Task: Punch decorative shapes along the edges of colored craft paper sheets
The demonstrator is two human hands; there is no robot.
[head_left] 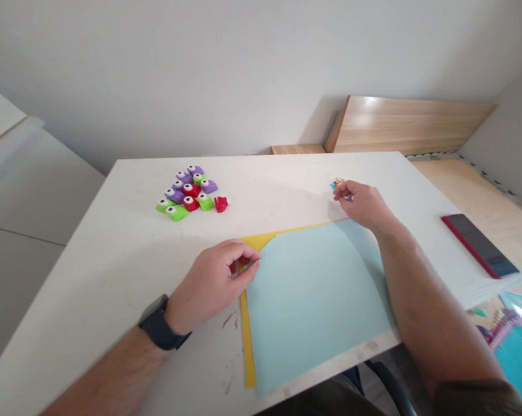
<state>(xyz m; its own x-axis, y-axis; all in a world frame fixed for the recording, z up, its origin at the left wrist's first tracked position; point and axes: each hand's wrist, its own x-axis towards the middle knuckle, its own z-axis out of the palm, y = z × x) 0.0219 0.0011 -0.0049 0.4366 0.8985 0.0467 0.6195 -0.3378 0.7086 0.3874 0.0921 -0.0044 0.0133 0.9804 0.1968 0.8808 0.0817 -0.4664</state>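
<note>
Small colourful pieces (338, 182) form a pile on the table (278, 179), just beyond the far edge of the light blue sheet (321, 289), towards its right; the pile shows no clear long axis. The right hand (367, 208), nearer, reaches it with fingertips almost together, their hold hidden. The left hand (209, 277), at the sheet's far left corner, curls around a red object (233, 267), fingertips nearly closed.

We are seeing matt, smooth blue paper (317, 294); glossy plastic punches (190, 203) shining near the table's far-left corner.
</note>
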